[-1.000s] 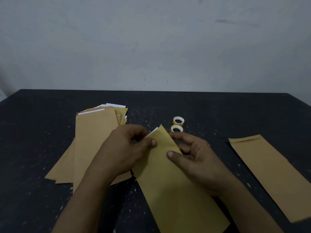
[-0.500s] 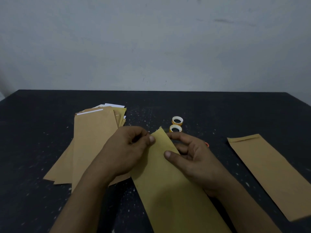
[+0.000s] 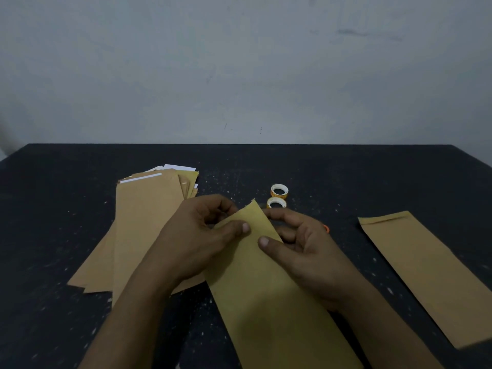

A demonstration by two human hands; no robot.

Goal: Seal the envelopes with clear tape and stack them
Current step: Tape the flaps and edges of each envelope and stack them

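Brown paper across a dark, speckled desk point(image 3: 346, 177). At centre, one long envelope point(image 3: 266, 302), slanted, top end raised and pointing away, lower end cut off by the bottom of the view. Pinched at that top end from both sides. On the left hand point(image 3: 194, 241), thumb flat on the front face near the left edge, fingers point(image 3: 221, 206) curled behind. On the right hand point(image 3: 308, 254), thumb on the front face near the right edge, fingers point(image 3: 282, 216) curled round the back. Flap side hidden, so cannot tell whether sealed.

Left of the hands, a loose pile point(image 3: 143, 222) of more envelopes, fanned, white paper showing at the far ends, partly behind the left forearm. Beyond the right hand, two small tape rolls point(image 3: 279, 190), one just behind the other, the nearer close to the envelope's tip. Past the right knuckles, a sliver of something orange point(image 3: 327, 229), too hidden to name. Well off to the right, a lone envelope point(image 3: 426, 272), flat on the desk.
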